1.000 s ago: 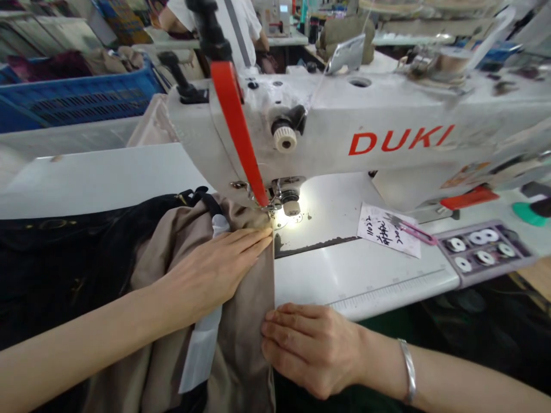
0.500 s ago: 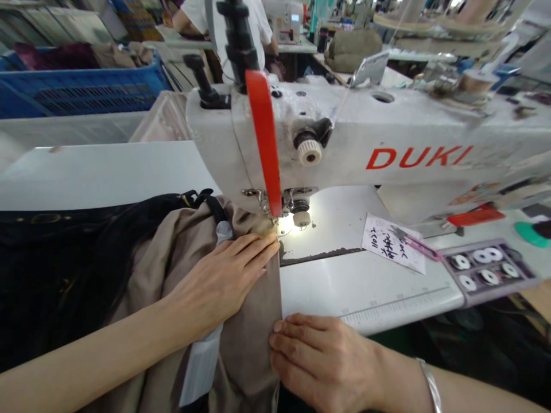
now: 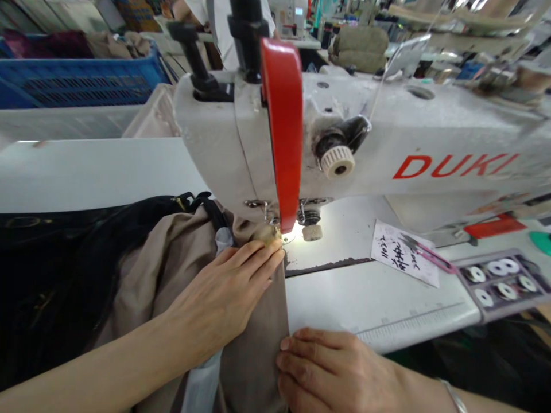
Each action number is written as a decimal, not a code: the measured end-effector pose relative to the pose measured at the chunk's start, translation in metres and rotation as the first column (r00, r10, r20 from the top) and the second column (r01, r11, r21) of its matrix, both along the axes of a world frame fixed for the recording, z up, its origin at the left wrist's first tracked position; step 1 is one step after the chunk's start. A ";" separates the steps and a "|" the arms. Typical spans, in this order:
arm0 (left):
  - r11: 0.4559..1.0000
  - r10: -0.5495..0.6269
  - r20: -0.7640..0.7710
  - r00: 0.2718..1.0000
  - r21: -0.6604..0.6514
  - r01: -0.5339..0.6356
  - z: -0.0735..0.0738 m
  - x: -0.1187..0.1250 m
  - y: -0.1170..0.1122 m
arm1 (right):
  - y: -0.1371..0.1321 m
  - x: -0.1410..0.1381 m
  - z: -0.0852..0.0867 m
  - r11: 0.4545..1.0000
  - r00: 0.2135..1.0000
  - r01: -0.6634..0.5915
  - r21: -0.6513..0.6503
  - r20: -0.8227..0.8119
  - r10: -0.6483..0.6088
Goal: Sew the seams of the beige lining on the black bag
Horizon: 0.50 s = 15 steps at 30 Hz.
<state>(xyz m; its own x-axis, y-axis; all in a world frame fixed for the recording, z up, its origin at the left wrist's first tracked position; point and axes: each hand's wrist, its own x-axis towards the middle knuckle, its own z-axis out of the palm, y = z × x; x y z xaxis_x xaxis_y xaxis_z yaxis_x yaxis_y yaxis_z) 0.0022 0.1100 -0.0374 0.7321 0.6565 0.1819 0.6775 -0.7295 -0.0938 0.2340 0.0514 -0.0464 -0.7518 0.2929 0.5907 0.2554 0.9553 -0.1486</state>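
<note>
A brown garment (image 3: 258, 361) with black parts lies under the head of the sewing machine (image 3: 232, 149), its straight edge running toward me from the lit needle area. My left hand (image 3: 228, 289) rests flat on this cloth, fingers stretched out and tips close beside the needle. Nearer to me, my right hand (image 3: 329, 370) is closed on the cloth's edge, thumb hidden underneath. A pale translucent strip (image 3: 202, 381) passes under my left wrist on the garment. Black material (image 3: 55, 281) with metal hardware spreads to the left.
Right of the needle lie a handwritten paper slip (image 3: 390, 252), pink-handled thread snips (image 3: 430, 255) and a bobbin case (image 3: 499, 281) with several bobbins. A red finger guard (image 3: 284, 132) stands before the needle bar. Behind is a blue crate (image 3: 94, 80) of cloth; a person (image 3: 221, 34) is beyond.
The view has shifted, so the machine looks nearer and farther right. Both hands keep much the same places on the cloth, appearing slightly lower and to the right.
</note>
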 end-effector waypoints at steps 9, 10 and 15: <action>1.000 0.003 0.020 1.000 0.026 -0.003 0.001 0.003 0.003 | 0.008 0.000 -0.005 1.000 0.998 -0.002 -0.007 -0.066 0.002; 0.999 0.007 0.026 1.000 0.031 -0.008 0.001 0.004 0.004 | 0.009 0.000 -0.005 1.000 0.997 -0.002 -0.008 -0.071 0.002; 0.999 0.019 0.055 0.998 0.036 -0.021 0.001 0.004 0.007 | 0.013 0.002 -0.005 1.000 0.999 -0.022 -0.019 -0.029 0.021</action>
<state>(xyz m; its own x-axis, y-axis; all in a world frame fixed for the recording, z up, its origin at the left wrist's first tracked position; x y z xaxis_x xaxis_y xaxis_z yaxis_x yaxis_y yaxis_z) 0.0060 0.1173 -0.0361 0.7070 0.6633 0.2455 0.6970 -0.7123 -0.0828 0.2362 0.0646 -0.0517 -0.7412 0.2885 0.6062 0.2300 0.9574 -0.1744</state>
